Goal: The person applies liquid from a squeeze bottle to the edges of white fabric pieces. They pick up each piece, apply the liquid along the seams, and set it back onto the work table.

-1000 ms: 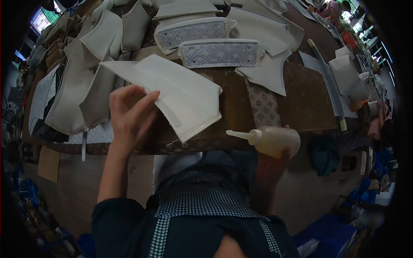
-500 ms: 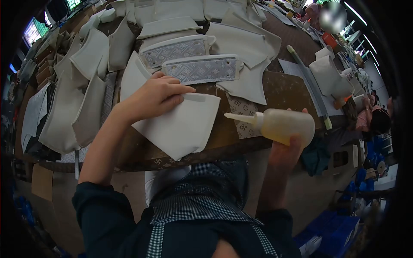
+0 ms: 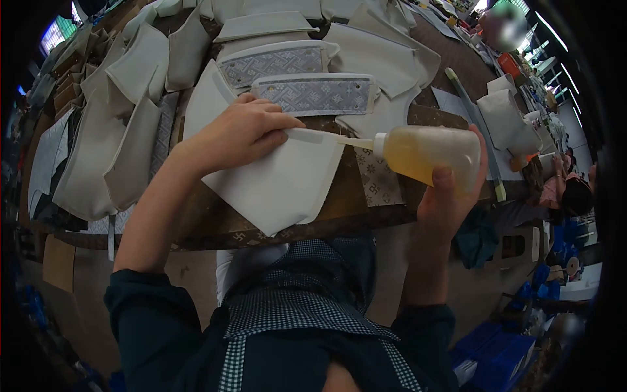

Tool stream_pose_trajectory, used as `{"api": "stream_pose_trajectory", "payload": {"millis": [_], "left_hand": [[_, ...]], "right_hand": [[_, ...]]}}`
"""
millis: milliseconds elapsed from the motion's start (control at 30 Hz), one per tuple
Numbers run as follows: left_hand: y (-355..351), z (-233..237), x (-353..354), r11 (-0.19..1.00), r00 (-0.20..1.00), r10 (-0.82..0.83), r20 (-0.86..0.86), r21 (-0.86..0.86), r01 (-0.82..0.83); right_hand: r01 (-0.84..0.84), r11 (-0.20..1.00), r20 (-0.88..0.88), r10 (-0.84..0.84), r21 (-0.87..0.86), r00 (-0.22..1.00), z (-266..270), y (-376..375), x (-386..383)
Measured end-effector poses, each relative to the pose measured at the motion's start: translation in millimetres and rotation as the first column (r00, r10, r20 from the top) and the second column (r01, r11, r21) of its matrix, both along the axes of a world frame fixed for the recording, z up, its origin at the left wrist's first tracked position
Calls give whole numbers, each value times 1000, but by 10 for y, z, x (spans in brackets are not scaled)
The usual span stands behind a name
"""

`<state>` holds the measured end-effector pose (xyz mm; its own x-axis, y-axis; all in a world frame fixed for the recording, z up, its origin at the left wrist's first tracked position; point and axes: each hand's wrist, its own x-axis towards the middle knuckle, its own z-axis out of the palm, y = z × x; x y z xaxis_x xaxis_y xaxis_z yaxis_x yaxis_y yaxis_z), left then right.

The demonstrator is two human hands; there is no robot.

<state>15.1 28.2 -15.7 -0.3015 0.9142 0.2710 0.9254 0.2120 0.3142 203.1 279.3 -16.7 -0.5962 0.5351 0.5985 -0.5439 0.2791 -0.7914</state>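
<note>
My left hand (image 3: 238,136) holds a cream-white leather-like piece (image 3: 281,186) near its upper edge, index finger stretched along that edge and thumb on the surface. The piece lies close to the table's front, a strip of paler grey along its top. In my right hand (image 3: 450,202) is a translucent squeeze bottle (image 3: 428,153) with yellowish liquid inside, tilted nearly level. Its thin nozzle (image 3: 356,141) points left, the tip right at the piece's upper right corner. Behind the piece lies a panel with grey patterned cloth (image 3: 313,97).
More cream pieces (image 3: 137,68) are heaped along the left and back of the brown table (image 3: 339,196). A patterned strip (image 3: 377,176) lies under the bottle. A long grey bar (image 3: 473,124) rests at the right. Another person (image 3: 565,193) is at the far right, near blue crates (image 3: 499,353).
My right hand has raised the bottle and levelled it, bringing its nozzle tip to the corner of the cream piece. My left hand keeps its place on the piece.
</note>
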Motion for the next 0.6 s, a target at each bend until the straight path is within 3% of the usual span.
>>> {"api": "stream_pose_trajectory", "payload": {"millis": [600], "left_hand": [[18,-25,4,999,1000,31,-2,24,-31]], "right_hand": [[-31,994,132,45,-109,990,-195,-90,199]]}}
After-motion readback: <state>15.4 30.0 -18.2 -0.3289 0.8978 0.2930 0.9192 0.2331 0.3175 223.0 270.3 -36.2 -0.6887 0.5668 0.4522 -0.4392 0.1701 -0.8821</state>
